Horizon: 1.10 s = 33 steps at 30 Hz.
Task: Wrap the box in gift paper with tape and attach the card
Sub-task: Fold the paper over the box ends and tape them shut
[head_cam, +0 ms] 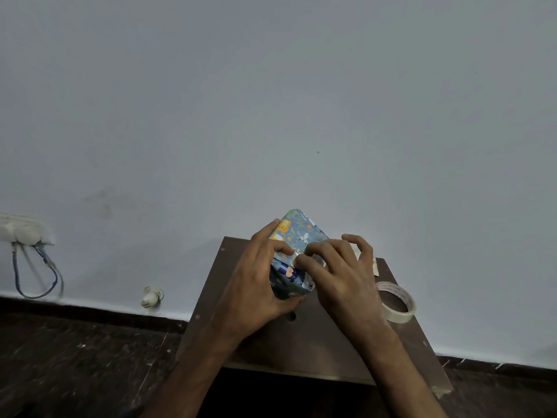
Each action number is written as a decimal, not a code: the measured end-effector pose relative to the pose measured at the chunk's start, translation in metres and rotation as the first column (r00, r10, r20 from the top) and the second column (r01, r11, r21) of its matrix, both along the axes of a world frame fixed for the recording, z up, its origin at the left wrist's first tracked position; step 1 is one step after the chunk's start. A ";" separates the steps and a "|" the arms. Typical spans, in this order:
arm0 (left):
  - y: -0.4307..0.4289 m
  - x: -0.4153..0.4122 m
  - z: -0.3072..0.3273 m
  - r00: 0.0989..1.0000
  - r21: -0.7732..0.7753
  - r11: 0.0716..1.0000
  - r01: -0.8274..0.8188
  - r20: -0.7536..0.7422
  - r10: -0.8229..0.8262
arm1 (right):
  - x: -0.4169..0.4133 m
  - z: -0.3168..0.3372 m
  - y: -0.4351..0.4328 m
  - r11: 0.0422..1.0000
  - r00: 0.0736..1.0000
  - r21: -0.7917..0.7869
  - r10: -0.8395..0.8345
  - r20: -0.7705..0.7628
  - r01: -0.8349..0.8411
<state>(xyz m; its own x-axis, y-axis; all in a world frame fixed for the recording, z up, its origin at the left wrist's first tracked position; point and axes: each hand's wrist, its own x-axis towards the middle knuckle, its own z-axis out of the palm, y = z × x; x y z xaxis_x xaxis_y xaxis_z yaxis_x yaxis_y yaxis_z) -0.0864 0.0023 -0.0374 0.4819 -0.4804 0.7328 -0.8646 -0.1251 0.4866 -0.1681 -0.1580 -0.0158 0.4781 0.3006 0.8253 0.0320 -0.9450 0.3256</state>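
The left hand [259, 285] is gripping the box [298, 233], tilting it above the table [316, 342] centre to steady it. The right hand [340, 276], thumb and forefinger pinching, is pressing tape [294, 258] onto the end fold. The roll [396, 301] is lying at the box's 3 o'clock, probably for reach.

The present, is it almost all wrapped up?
Nearly. Paper already covers the box, gripped by the left hand. The right hand pinches a tape piece onto a fold now. Left: attaching the card, none on the box yet; the tape roll waits on the table.
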 end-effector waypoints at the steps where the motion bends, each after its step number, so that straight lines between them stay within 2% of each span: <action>1: 0.000 0.000 0.000 1.000 -0.003 1.000 0.003 -0.002 -0.003 | 0.001 0.001 -0.001 1.000 0.999 0.016 0.016 -0.029 -0.016; 7: 0.002 0.009 -0.004 0.997 -0.109 0.994 0.018 -0.078 -0.026 | -0.002 0.003 -0.006 0.994 0.968 0.104 0.043 -0.248 -0.018; 10: 0.003 0.013 -0.006 0.999 -0.090 0.996 0.025 -0.043 -0.029 | -0.011 0.000 -0.010 0.961 0.904 0.275 0.123 -0.409 -0.006; 12: 0.002 0.013 -0.006 0.999 -0.074 0.997 0.029 -0.032 -0.031 | -0.016 0.006 -0.014 0.894 0.913 0.446 0.214 -0.346 -0.041; 14: -0.001 0.012 -0.007 0.999 -0.082 0.996 0.029 -0.027 -0.032 | -0.019 0.012 -0.014 0.848 0.951 0.522 0.230 -0.206 -0.092; 15: -0.002 0.012 -0.007 0.999 -0.089 0.996 0.030 -0.025 -0.032 | -0.018 0.014 -0.013 0.844 0.954 0.528 0.229 -0.194 -0.095; 18: -0.003 0.013 -0.008 0.999 -0.135 0.991 0.021 -0.035 -0.026 | -0.012 0.002 -0.002 0.901 0.890 0.433 0.207 -0.406 -0.012; 20: -0.001 0.015 -0.011 1.000 -0.116 0.993 0.019 -0.018 -0.021 | -0.007 -0.017 0.001 0.875 0.822 0.478 0.218 -0.526 0.073; 22: 0.001 0.015 -0.013 1.000 -0.064 0.998 0.011 -0.006 -0.011 | -0.004 -0.028 -0.003 0.804 0.794 0.580 0.264 -0.547 0.133; 25: 0.001 0.014 -0.014 1.000 -0.050 0.999 0.007 0.016 -0.006 | -0.007 -0.029 -0.010 0.699 0.804 0.699 0.325 -0.497 0.150; 26: 0.000 0.013 -0.012 1.000 -0.055 0.998 0.020 0.025 -0.019 | -0.007 -0.029 -0.011 0.628 0.806 0.767 0.380 -0.453 0.135; 27: -0.001 0.012 -0.011 0.998 -0.061 0.998 0.035 0.045 -0.033 | -0.006 -0.027 -0.013 0.507 0.807 0.855 0.457 -0.375 0.110; 28: -0.001 0.013 -0.011 0.996 -0.057 0.997 0.044 0.074 -0.040 | -0.005 -0.025 -0.013 0.317 0.800 0.944 0.540 -0.259 0.092; 29: -0.001 0.014 -0.010 0.993 -0.046 0.998 0.047 0.108 -0.042 | -0.003 -0.024 -0.014 0.087 0.793 0.993 0.597 -0.118 0.082; 30: -0.002 0.013 -0.010 0.989 -0.023 0.998 0.051 0.142 -0.048 | -0.002 -0.024 -0.017 -0.117 0.781 0.989 0.625 0.005 0.088; 31: -0.003 0.012 -0.009 0.983 0.009 0.998 0.055 0.175 -0.056 | -0.002 -0.021 -0.017 -0.264 0.752 0.958 0.652 0.092 0.112; 32: -0.004 0.010 -0.008 0.973 0.038 0.998 0.055 0.220 -0.062 | -0.005 -0.018 -0.017 -0.337 0.712 0.931 0.687 0.142 0.139; 33: -0.005 0.008 -0.007 0.957 0.061 0.997 0.050 0.282 -0.065 | -0.007 -0.017 -0.015 -0.370 0.676 0.914 0.717 0.167 0.166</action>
<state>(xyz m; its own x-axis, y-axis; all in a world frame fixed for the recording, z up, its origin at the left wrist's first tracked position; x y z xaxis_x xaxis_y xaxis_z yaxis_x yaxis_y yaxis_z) -0.0780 -0.0031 -0.0449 0.2287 -0.5429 0.8081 -0.9725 -0.0900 0.2148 -0.1753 -0.1730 -0.0327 0.9655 -0.2555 0.0495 0.0980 0.1807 -0.9786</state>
